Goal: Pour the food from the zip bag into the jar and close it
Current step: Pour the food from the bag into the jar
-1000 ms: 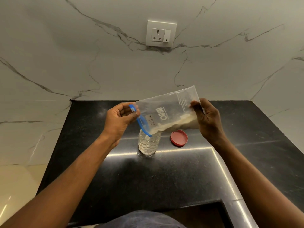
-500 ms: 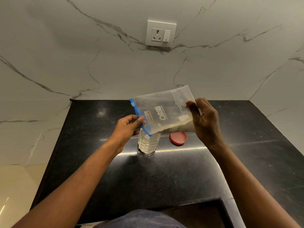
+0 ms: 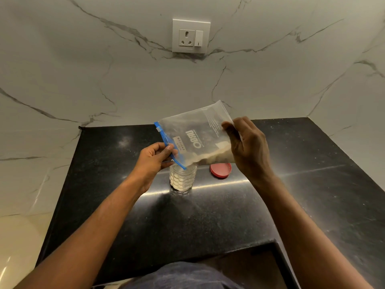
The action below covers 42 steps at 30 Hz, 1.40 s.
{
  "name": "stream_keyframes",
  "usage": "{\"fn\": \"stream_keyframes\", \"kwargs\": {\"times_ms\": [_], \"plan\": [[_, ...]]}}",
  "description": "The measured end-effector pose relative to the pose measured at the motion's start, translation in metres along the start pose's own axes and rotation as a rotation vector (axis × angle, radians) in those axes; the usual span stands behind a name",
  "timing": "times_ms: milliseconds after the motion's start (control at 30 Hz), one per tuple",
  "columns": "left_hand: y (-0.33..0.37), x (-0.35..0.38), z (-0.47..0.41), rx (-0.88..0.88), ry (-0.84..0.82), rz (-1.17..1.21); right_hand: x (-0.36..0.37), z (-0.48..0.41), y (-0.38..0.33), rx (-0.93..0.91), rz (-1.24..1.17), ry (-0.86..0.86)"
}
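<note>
Black stone counter (image 3: 108, 205) under marbled walls: the left hand (image 3: 153, 158) pinches the blue zip edge, the right hand (image 3: 249, 146) grips the far end of the zip bag (image 3: 198, 136), tilted over the open jar (image 3: 183, 178). Limp, slippery film, so hold by the stiffer zip strip. The red lid (image 3: 220, 170) lies beside the jar.

White, grey-veined marble walls (image 3: 104, 80) surround a black speckled counter (image 3: 312, 184). A white socket plate (image 3: 191, 36) sits at 12 o'clock.

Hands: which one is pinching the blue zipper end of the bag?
The left hand pinches the blue zipper above the jar. The right hand holds the zip bag at its closed bottom end.
</note>
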<state>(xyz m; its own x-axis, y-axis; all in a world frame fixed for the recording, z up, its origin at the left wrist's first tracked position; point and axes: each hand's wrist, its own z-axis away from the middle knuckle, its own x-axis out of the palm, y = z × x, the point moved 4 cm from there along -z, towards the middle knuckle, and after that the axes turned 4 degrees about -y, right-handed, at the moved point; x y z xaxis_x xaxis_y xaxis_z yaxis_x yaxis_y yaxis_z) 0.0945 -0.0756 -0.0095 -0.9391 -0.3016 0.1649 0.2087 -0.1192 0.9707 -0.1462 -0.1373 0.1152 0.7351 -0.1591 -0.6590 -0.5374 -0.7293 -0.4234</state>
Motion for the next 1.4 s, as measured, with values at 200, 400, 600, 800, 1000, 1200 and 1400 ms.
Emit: {"fn": "stream_keyframes", "kwargs": {"times_ms": [200,400,600,800,1000,1200,1400], "plan": [[0.002,0.000,0.002,0.018,-0.005,-0.009,-0.001,-0.003,-0.002,-0.016,0.018,-0.020],[0.001,-0.002,0.003,0.008,-0.019,-0.033,-0.001,-0.008,-0.002,-0.065,0.022,-0.081],[-0.001,-0.004,0.000,0.003,-0.013,-0.081,-0.001,-0.012,0.008,-0.074,-0.009,-0.092],[0.000,-0.005,0.000,0.001,-0.023,-0.098,-0.001,-0.006,0.020,-0.046,-0.059,-0.107],[-0.001,-0.002,-0.002,-0.027,-0.048,-0.067,-0.005,-0.008,0.025,-0.043,-0.083,-0.123],[-0.004,-0.003,-0.004,-0.057,-0.066,-0.037,-0.005,-0.010,0.021,-0.055,-0.109,-0.131],[-0.009,-0.005,-0.004,-0.098,-0.083,-0.028,-0.006,-0.012,0.017,-0.062,-0.100,-0.126]]}}
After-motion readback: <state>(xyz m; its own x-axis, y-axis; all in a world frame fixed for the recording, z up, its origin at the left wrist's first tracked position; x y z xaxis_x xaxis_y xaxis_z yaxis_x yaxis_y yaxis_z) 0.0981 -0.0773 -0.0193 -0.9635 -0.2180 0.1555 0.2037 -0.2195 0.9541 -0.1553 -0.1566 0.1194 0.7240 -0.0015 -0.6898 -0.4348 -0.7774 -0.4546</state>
